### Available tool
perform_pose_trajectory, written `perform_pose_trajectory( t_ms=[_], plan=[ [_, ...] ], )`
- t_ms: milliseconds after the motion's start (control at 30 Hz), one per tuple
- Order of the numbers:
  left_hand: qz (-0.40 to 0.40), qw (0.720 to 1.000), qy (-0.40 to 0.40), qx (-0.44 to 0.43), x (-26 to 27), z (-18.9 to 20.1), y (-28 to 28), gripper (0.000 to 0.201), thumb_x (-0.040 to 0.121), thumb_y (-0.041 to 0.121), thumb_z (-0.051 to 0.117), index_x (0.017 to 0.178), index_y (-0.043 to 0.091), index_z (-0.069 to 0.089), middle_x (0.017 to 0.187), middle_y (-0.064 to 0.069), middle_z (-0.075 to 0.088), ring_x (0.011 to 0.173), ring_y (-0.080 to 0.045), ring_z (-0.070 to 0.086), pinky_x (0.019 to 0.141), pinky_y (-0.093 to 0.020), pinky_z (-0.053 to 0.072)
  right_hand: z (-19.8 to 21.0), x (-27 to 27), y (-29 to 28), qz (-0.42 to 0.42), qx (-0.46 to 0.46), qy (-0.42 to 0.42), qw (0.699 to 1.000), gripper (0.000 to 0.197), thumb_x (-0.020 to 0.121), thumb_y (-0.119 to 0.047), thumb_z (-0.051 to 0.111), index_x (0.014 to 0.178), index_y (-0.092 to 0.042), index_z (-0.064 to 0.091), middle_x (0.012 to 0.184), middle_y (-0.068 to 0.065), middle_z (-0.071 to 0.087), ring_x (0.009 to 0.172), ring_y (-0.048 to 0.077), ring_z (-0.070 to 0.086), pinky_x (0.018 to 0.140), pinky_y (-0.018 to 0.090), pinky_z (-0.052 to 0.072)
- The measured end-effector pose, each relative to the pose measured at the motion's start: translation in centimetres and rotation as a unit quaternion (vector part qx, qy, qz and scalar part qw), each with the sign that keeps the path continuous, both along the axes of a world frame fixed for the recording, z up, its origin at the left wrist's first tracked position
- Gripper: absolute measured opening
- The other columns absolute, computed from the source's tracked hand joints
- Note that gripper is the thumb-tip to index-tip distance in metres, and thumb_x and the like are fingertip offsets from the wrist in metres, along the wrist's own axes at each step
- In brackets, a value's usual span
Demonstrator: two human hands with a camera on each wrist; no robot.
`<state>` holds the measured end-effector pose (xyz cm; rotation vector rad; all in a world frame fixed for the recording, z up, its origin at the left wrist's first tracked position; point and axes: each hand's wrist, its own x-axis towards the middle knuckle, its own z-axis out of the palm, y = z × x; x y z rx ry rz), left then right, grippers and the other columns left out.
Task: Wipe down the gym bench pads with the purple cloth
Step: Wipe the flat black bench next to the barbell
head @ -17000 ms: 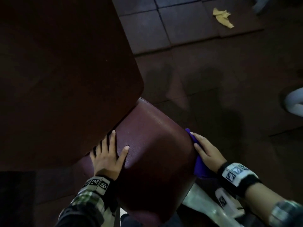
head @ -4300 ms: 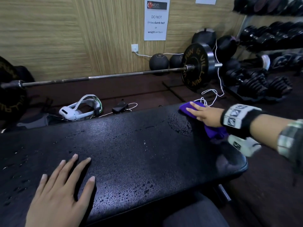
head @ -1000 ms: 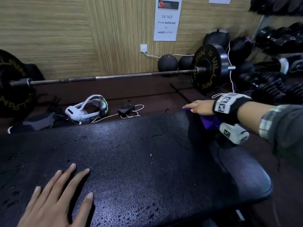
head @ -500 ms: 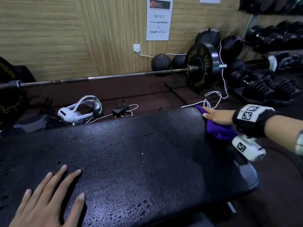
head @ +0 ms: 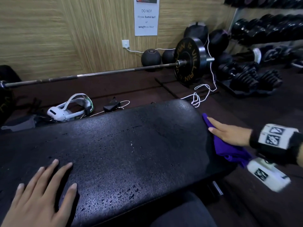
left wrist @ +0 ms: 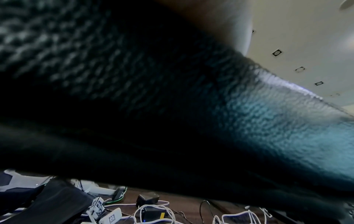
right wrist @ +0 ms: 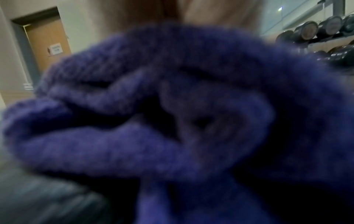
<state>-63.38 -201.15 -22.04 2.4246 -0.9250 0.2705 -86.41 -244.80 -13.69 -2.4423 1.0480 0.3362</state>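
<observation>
Nearest, the left hand lies flat on the black bench pad, fingers straight and spread, holding nothing. Its wrist view is mostly filled by the pad's pebbled black skin, blurred and close. Water droplets bead on the near edge of this surface, to the right of the left hand, and thinner specks are scattered across its middle.

Further along, at the pad's rounded right end, the right hand presses the purple cloth against the side of the pad with straight fingers laid on top of it; the grip is an open, flat press, not a clutch. One corner of the cloth pokes up past the fingertips, and the rest hangs bunched beneath the wrist. In the right wrist view the cloth fills nearly the whole picture in soft folds. A black wristband with printed square markers wraps the right wrist, and a white camera block hangs under it.

Beyond the pad, on the dark floor, lie a white headset, a small black charger and a looped white cable. Behind them a barbell rests on the floor, with a black plate on its right end. Two medicine balls sit against the wood-grain wall, under a white paper notice, and racked dumbbells fill the far right.
</observation>
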Motion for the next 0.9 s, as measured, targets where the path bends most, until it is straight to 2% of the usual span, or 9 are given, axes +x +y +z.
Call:
perform_pose_trajectory(
  t_ms=[100, 233, 333, 467, 600, 700, 800, 900],
  plan=[
    [-0.001, 1.0, 0.003, 0.003, 0.0, 0.1, -0.1, 0.058, 0.081, 0.058, 0.035, 0.135, 0.04, 0.044, 0.152, 0.005, 0.035, 0.141, -0.029, 0.029, 0.111, -0.062, 0.025, 0.0, 0.1, 0.0, 0.002, 0.006, 0.001, 1.0, 0.057, 0.102, -0.033, 0.026, 0.15, -0.014, 0.001, 0.156, 0.004, 0.011, 0.142, 0.014, 0.015, 0.107, 0.013, 0.009],
    [-0.002, 1.0, 0.003, 0.004, 0.4, 0.4, -0.1, 0.056, 0.082, 0.059, 0.033, 0.134, 0.042, 0.043, 0.152, 0.005, 0.036, 0.141, -0.029, 0.03, 0.111, -0.061, 0.025, 0.0, 3.3, -1.9, 0.002, -0.009, -0.021, 1.0, 0.057, 0.102, -0.032, 0.027, 0.149, -0.009, 0.004, 0.156, 0.007, 0.011, 0.143, 0.017, 0.014, 0.11, 0.018, 0.006],
    [-0.01, 1.0, 0.003, -0.002, 0.4, 0.2, 0.0, 0.055, 0.081, 0.059, 0.035, 0.134, 0.045, 0.041, 0.152, 0.01, 0.034, 0.142, -0.027, 0.028, 0.112, -0.06, 0.023, -0.3, 3.7, -2.3, -0.007, -0.02, -0.021, 1.0, 0.058, 0.101, -0.038, 0.025, 0.15, -0.016, 0.003, 0.155, 0.009, 0.016, 0.142, 0.022, 0.02, 0.114, 0.026, 0.011],
    [-0.007, 1.0, 0.009, -0.006, 0.3, -0.1, 0.1, 0.056, 0.081, 0.058, 0.035, 0.135, 0.046, 0.041, 0.152, 0.008, 0.033, 0.143, -0.026, 0.026, 0.113, -0.061, 0.023, -0.3, -0.4, 0.8, -0.04, -0.016, -0.039, 0.998, 0.055, 0.101, -0.036, 0.025, 0.15, -0.021, 0.004, 0.154, 0.009, 0.022, 0.139, 0.023, 0.026, 0.103, 0.018, 0.018],
    [-0.01, 1.0, -0.002, -0.009, 0.6, -0.2, -0.1, 0.057, 0.081, 0.059, 0.035, 0.135, 0.042, 0.043, 0.152, 0.004, 0.034, 0.142, -0.028, 0.027, 0.113, -0.061, 0.023, -2.0, -5.3, 3.7, -0.091, 0.031, -0.148, 0.984, 0.051, 0.099, -0.036, 0.031, 0.148, -0.026, 0.02, 0.15, -0.005, 0.03, 0.138, 0.012, 0.027, 0.096, 0.004, 0.013],
    [-0.008, 1.0, 0.008, -0.023, 0.8, -0.4, -0.2, 0.056, 0.082, 0.058, 0.035, 0.134, 0.04, 0.045, 0.152, 0.004, 0.035, 0.142, -0.027, 0.027, 0.114, -0.06, 0.021, -3.3, -5.9, 3.6, -0.138, 0.06, -0.222, 0.963, 0.047, 0.097, -0.042, 0.032, 0.142, -0.032, 0.033, 0.145, -0.01, 0.038, 0.135, 0.009, 0.033, 0.106, 0.014, 0.017],
    [-0.011, 1.0, 0.009, -0.013, 1.4, -0.3, -0.2, 0.056, 0.082, 0.059, 0.035, 0.133, 0.039, 0.046, 0.151, 0.0, 0.037, 0.141, -0.028, 0.029, 0.113, -0.06, 0.022, -3.4, -4.7, 3.2, -0.178, 0.045, -0.253, 0.95, 0.037, 0.098, -0.039, 0.035, 0.134, -0.035, 0.044, 0.137, -0.005, 0.049, 0.13, 0.016, 0.04, 0.1, 0.017, 0.023],
    [-0.002, 1.0, 0.01, -0.009, 0.9, 0.1, -0.2, 0.056, 0.082, 0.06, 0.034, 0.134, 0.04, 0.045, 0.151, 0.001, 0.037, 0.141, -0.028, 0.029, 0.113, -0.059, 0.023, -3.1, -4.6, 4.7, -0.241, 0.045, -0.28, 0.928, 0.035, 0.099, -0.04, 0.033, 0.131, -0.037, 0.047, 0.134, 0.002, 0.052, 0.126, 0.022, 0.044, 0.097, 0.022, 0.027]
  ],
)
